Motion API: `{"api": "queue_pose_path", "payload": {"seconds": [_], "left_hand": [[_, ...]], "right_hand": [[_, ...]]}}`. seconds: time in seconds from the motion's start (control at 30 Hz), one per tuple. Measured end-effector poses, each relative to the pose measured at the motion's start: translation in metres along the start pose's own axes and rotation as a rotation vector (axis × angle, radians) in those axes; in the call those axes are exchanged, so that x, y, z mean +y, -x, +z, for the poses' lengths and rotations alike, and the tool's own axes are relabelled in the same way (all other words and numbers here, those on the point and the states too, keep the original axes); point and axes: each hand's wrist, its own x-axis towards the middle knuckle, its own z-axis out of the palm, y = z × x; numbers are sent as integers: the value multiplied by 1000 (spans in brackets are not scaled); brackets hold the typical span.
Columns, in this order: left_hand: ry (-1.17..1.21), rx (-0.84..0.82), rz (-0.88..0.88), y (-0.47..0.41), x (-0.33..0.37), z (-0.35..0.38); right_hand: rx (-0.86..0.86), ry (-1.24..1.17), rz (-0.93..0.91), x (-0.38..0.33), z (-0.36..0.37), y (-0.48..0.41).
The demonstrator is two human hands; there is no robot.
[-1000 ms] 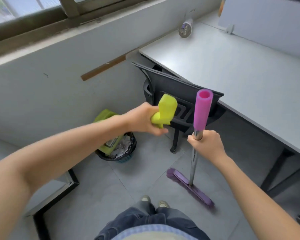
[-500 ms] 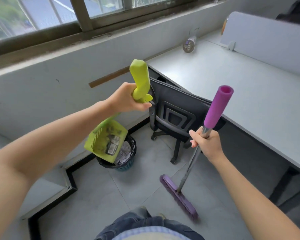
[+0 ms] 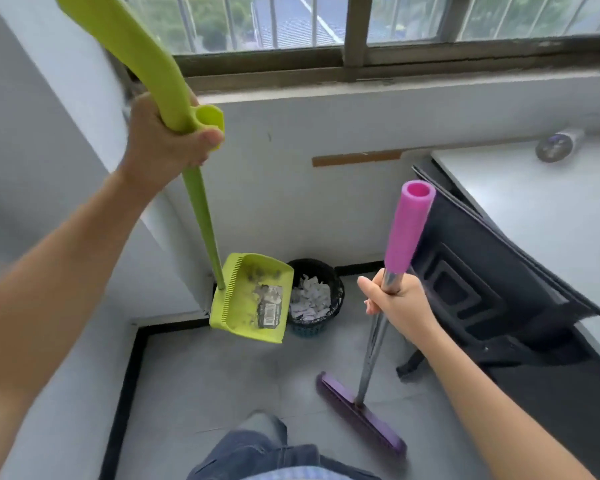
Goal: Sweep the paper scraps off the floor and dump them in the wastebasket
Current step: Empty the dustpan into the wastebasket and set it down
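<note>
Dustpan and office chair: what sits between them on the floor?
In the head view, the black wastebasket, with white paper scraps inside, stands between the green dustpan and the black chair.

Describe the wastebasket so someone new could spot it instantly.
Below the window, on the floor against the white wall, left of the black chair. The wastebasket is the small dark round bin full of white paper scraps, just right of the green dustpan.
</note>
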Motion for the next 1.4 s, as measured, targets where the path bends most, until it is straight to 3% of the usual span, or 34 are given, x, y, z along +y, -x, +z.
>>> {"api": "queue_pose_path", "payload": {"seconds": [0.23,0.4,0.53,0.77,0.83,0.93,1.07,1.4], "left_hand": [[-117,215,-172,51,-27,-114],[-128,224,-373,85,-95,-191],[-225,101,-576,99,-162,-247],[-202,-43,-810,122,-243,-328],[-201,-43,-851,130,-260,-346],[-151,109,-915,141,-278,-365],[-103,187,-919,143,-288,-372],[-24,220,-999,137,-311,-390]], "right_hand": [[-299,58,-20,-28,88,-36],[-312,116,2,-43,165,-61],[-271,156,44,-66,238,-81],[-372,286,66,-99,335,-105],[-421,338,51,-104,351,-107],[-500,399,49,-111,373,-110],[-538,447,47,-122,404,-118],[-528,483,19,-127,443,-136]]}}
